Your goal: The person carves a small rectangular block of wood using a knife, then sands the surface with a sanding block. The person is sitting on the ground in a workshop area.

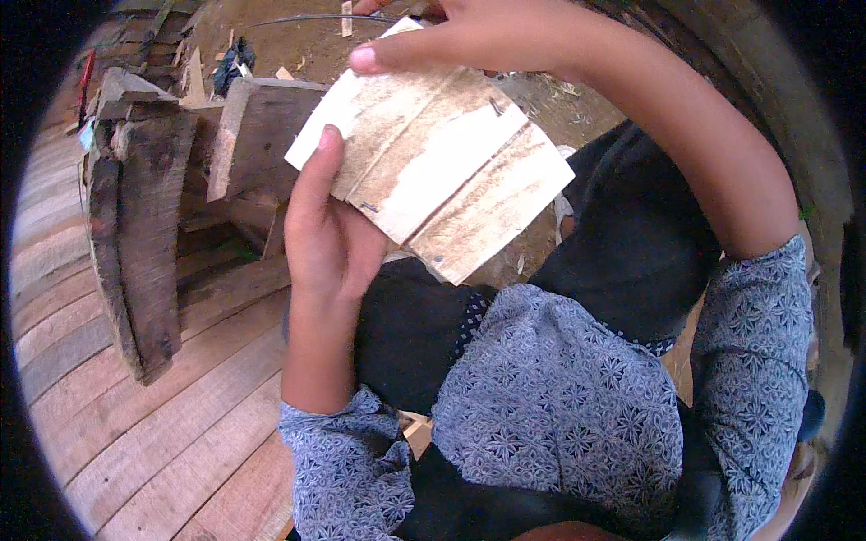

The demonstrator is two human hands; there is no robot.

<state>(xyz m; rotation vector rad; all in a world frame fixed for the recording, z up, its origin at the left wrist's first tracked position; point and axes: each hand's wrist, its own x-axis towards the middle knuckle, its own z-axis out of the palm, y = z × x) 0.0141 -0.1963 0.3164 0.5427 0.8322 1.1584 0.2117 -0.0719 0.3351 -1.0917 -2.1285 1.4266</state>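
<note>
Both hands hold up a small panel of pale wooden slats (451, 153), tilted in front of my lap. Grooves run between the slats, brown stains cover parts of them, and a few small nails or staples show on the surface. My left hand (329, 225) grips the panel's lower left side, thumb on the near face and fingers behind it. At the top edge, my right hand (469, 41) is closed over the panel with its thumb pressed on the face. Its other fingers are mostly hidden behind the wood and at the picture's upper edge.
A rough, weathered wooden stand (149, 225) with a thick block (262, 135) is at the left, on a plank floor (198, 433). Beyond lies bare soil with wood scraps and a dark plastic bag (236, 65). A thin dark wire (307, 18) curves near my right hand.
</note>
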